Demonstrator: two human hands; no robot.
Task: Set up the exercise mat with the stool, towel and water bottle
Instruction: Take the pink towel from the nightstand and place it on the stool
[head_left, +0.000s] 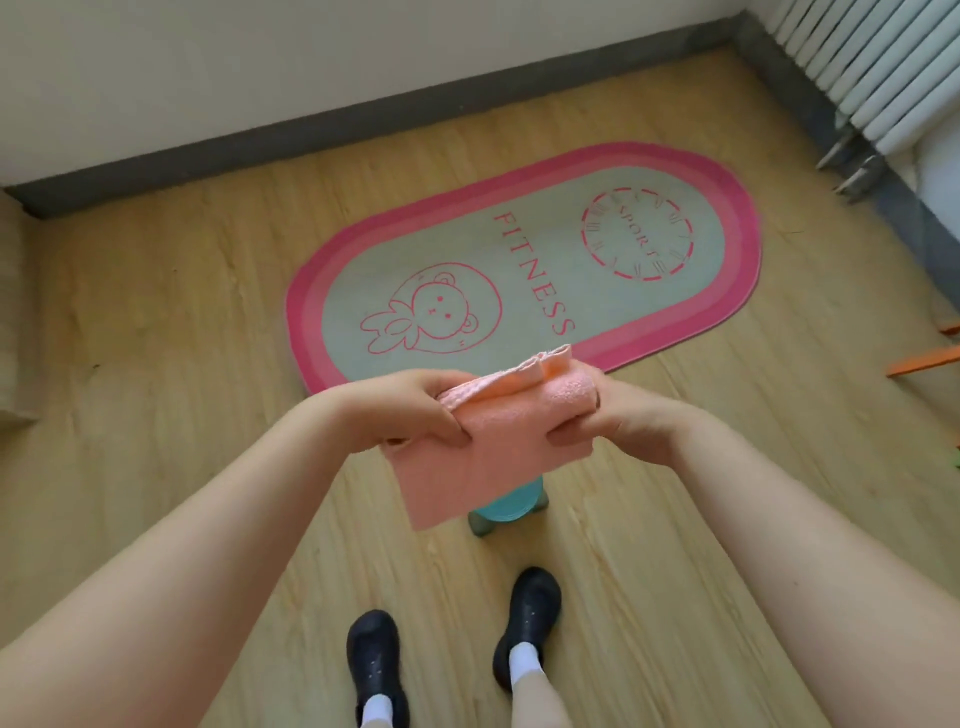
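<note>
A folded peach-pink towel (483, 441) is held up in the air in front of the person, one corner hanging down. Beyond it an oval exercise mat (524, 260), grey-green with a pink border, a bear drawing and the word FITNESS, lies flat on the wooden floor. A teal stool (506, 506) stands just under the towel, mostly hidden by it.

Soft, bright daylight fills the room, strongest at the upper right of the frame, where the radiator (878, 67) washes out to near white. Shadows on the floor (171, 332) are faint. Wide-angle distortion bends the baseboard (363, 117); detail is slightly soft throughout.
</note>
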